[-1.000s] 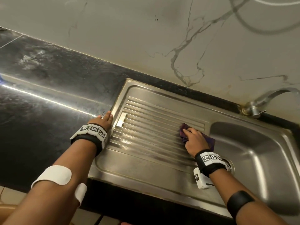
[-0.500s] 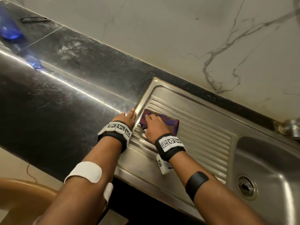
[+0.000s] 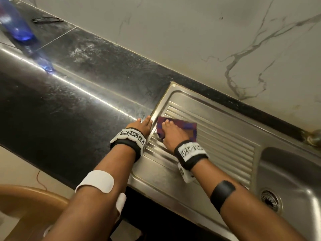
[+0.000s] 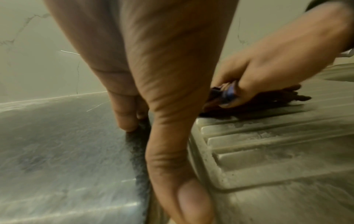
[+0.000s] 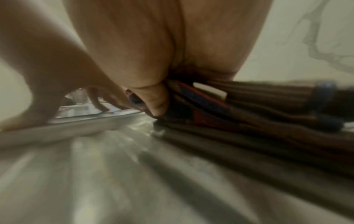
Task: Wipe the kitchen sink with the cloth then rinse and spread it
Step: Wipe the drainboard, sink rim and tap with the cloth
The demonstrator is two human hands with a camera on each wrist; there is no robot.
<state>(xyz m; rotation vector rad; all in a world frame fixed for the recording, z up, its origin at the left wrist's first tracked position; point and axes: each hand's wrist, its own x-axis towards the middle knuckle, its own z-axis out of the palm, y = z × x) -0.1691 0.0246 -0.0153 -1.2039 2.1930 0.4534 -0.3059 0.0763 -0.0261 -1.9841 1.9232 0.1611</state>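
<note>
A folded purple and red cloth lies on the left end of the ribbed drainboard of the steel sink. My right hand presses down on it, and the left wrist view shows the thumb and fingers of that right hand pinching the cloth folds. In the right wrist view the cloth bunches under the palm. My left hand rests with straight fingers on the black countertop, right beside the sink's left rim and close to the cloth.
The sink basin with its drain lies to the right. A tap base stands at the back right against the marble wall. A blurred blue bottle sits far left on the counter. A brown rounded object is below the counter edge.
My right hand has slid the cloth left along the drainboard, from beside the basin to the left end next to my left hand. The left hand has stayed put.
</note>
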